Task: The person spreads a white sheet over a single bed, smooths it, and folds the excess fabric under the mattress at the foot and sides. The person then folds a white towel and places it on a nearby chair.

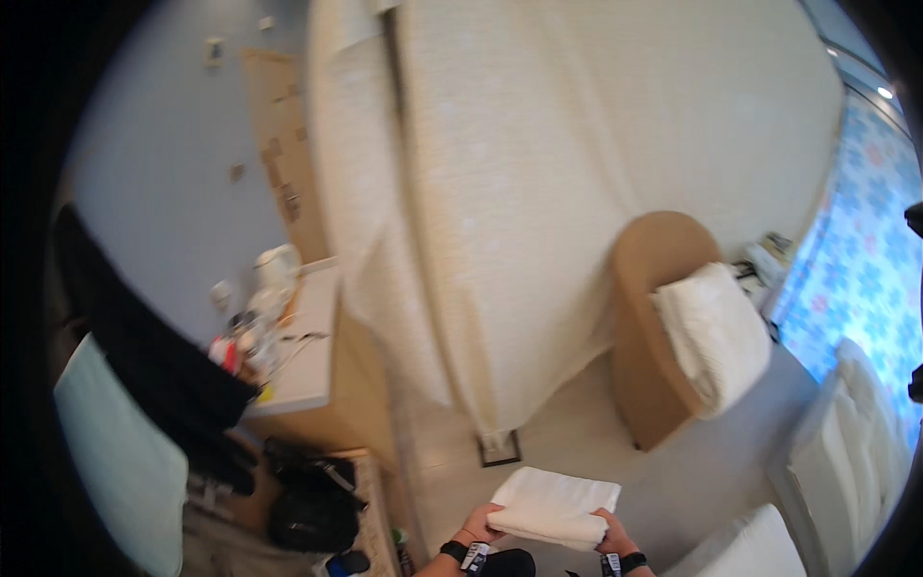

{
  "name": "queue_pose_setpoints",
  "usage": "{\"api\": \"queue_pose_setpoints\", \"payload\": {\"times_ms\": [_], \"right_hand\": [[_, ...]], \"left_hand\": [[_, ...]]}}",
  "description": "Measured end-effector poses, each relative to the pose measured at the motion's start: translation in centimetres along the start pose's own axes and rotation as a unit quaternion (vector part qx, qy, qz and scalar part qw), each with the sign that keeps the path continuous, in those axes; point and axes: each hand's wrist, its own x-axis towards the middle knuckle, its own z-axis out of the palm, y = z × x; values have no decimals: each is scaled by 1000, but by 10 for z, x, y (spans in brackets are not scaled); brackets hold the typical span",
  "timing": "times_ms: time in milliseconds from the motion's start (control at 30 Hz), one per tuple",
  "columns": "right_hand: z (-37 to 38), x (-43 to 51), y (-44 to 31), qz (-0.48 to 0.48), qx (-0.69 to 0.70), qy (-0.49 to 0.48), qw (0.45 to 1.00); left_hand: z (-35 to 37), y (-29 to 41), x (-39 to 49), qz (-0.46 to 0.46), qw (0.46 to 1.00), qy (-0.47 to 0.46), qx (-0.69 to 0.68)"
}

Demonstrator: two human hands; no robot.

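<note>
A folded white cloth [554, 506] is held level in front of me, above the floor. My left hand [482, 521] grips its left edge, and my right hand [611, 532] has hold of the right one. Both wrists carry dark bands with small labelled devices. Only the cloth's top and near folded edge show; the fingers beneath it are hidden.
A brown armchair [660, 260] holds a folded white quilt [714, 335]. Cream curtains [519, 180] hang ahead, down to a black metal stand base [499, 448]. At left, a cluttered white-topped cabinet [310, 368] stands near a black bag [314, 516]. White bedding [757, 544] lies at lower right.
</note>
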Motion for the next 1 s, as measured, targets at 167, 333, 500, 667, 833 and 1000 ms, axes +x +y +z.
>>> {"api": "queue_pose_setpoints", "payload": {"times_ms": [167,333,500,667,833,1000], "right_hand": [[-95,-21,52,27,77,113,990],[-223,-67,126,-36,117,221,968],[-329,-127,82,-70,-116,335,932],[-419,-113,-2,41,-2,386,922],[-518,-94,-35,29,36,386,921],[-650,-57,-34,-6,30,335,942]], "left_hand": [[115,3,76,-59,991,6,124],[240,-63,217,-153,955,-10,253],[374,-168,331,-275,880,-61,382],[494,-260,388,-370,814,-51,444],[591,-325,432,-420,729,-95,532],[666,-384,507,-430,724,-22,539]]}}
